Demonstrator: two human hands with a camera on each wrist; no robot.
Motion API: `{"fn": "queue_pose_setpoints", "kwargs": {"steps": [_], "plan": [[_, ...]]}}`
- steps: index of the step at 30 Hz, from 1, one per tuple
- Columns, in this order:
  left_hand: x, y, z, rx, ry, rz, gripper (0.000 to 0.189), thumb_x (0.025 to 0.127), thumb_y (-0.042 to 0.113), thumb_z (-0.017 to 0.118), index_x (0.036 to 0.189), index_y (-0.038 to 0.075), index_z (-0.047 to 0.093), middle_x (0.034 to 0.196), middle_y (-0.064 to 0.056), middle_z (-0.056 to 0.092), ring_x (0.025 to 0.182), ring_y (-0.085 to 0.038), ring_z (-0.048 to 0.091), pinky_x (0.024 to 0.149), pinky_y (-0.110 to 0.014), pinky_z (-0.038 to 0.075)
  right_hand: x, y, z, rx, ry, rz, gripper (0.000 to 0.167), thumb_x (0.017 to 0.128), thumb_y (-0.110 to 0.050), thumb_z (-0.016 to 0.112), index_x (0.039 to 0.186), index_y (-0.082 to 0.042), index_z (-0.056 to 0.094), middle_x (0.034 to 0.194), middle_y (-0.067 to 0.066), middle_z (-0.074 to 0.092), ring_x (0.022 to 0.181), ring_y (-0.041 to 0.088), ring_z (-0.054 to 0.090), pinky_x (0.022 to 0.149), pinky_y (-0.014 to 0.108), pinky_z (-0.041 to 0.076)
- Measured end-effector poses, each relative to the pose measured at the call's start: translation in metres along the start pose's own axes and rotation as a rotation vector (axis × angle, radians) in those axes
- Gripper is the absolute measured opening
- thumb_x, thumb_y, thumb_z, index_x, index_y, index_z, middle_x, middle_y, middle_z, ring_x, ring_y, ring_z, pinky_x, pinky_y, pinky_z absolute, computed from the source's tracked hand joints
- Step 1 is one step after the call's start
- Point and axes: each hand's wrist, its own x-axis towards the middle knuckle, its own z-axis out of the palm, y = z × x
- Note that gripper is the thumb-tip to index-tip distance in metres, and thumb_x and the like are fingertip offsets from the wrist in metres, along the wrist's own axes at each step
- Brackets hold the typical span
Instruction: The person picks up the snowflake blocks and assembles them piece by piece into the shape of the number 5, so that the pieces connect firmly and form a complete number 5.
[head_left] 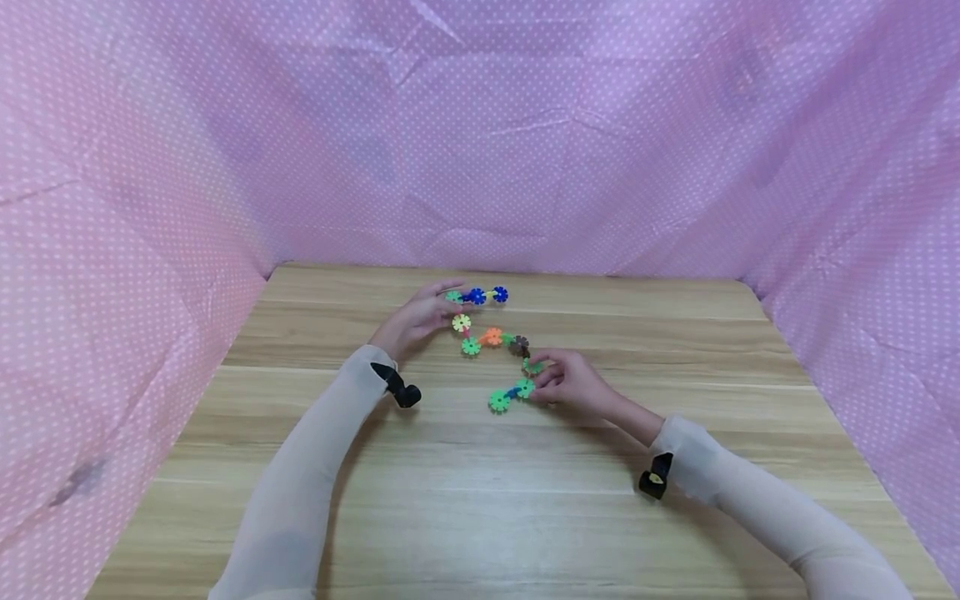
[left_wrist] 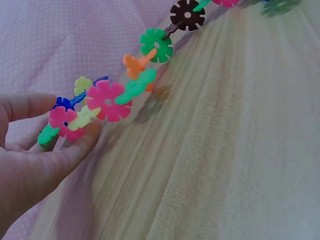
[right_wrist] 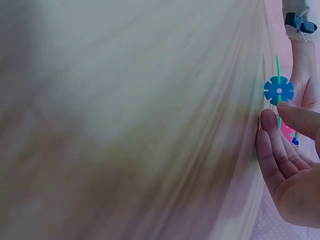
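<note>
A chain of notched plastic snowflake discs (head_left: 492, 337) winds in an S shape over the wooden table. My left hand (head_left: 422, 317) holds its upper left bend. In the left wrist view the thumb lies by a pale yellow disc (left_wrist: 85, 118) and a pink disc (left_wrist: 61, 120), while the fingers reach round the far side. At the lower right bend, my right hand (head_left: 576, 383) pinches the chain near a green disc (head_left: 524, 388). The right wrist view shows a blue disc (right_wrist: 279, 91) just beyond that thumb; the fingers hide part of the chain.
The wood-grain table (head_left: 480, 517) is ringed by a pink dotted cloth (head_left: 480, 150) at the back and sides. Black straps with small devices sit on the left wrist (head_left: 397, 387) and right wrist (head_left: 656, 477).
</note>
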Motion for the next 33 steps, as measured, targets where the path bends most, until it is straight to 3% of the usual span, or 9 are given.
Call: {"fn": "queue_pose_setpoints", "kwargs": {"steps": [10,15,19,26,33], "plan": [[0.001,0.001,0.005,0.03,0.057,0.006,0.065,0.102,-0.004,0.053,0.16,0.006,0.025,0.157,-0.02,0.042,0.142,-0.034,0.046,0.121,-0.042,0.039,0.007,-0.01,0.01,0.046,-0.038,-0.01,0.046,0.082,0.001,0.081,0.123,0.005,0.062,0.097,0.021,0.075,0.085,0.022,0.075,0.071,0.031,0.064],[0.005,0.0,0.006,0.072,0.102,0.012,0.058,0.102,0.001,0.056,0.154,0.0,0.031,0.151,-0.022,0.047,0.133,-0.031,0.052,0.117,-0.041,0.044,0.01,-0.014,0.018,0.058,-0.058,-0.025,0.041,0.082,0.002,0.081,0.119,0.006,0.064,0.096,0.023,0.075,0.083,0.021,0.075,0.07,0.032,0.064],[0.007,-0.001,0.005,0.087,0.134,0.001,0.06,0.1,0.003,0.06,0.154,0.001,0.034,0.151,-0.019,0.048,0.133,-0.029,0.052,0.118,-0.04,0.043,0.012,-0.013,0.023,0.071,-0.07,-0.025,0.038,0.084,0.002,0.08,0.118,0.007,0.064,0.095,0.023,0.076,0.08,0.022,0.076,0.069,0.033,0.064],[0.008,-0.003,0.002,0.242,0.142,-0.003,0.069,0.096,0.002,0.067,0.157,0.008,0.035,0.154,-0.016,0.045,0.136,-0.031,0.052,0.117,-0.037,0.044,0.012,-0.012,0.026,0.112,-0.083,-0.009,0.036,0.085,0.003,0.078,0.118,0.007,0.063,0.093,0.022,0.076,0.076,0.022,0.076,0.069,0.036,0.065],[0.007,-0.003,-0.003,0.4,0.125,0.052,0.072,0.092,0.003,0.072,0.155,0.009,0.039,0.147,-0.017,0.05,0.134,-0.033,0.051,0.116,-0.041,0.045,0.012,-0.013,0.028,0.117,-0.085,-0.007,0.033,0.086,0.004,0.077,0.116,0.006,0.064,0.092,0.023,0.076,0.075,0.024,0.075,0.069,0.035,0.065]]}}
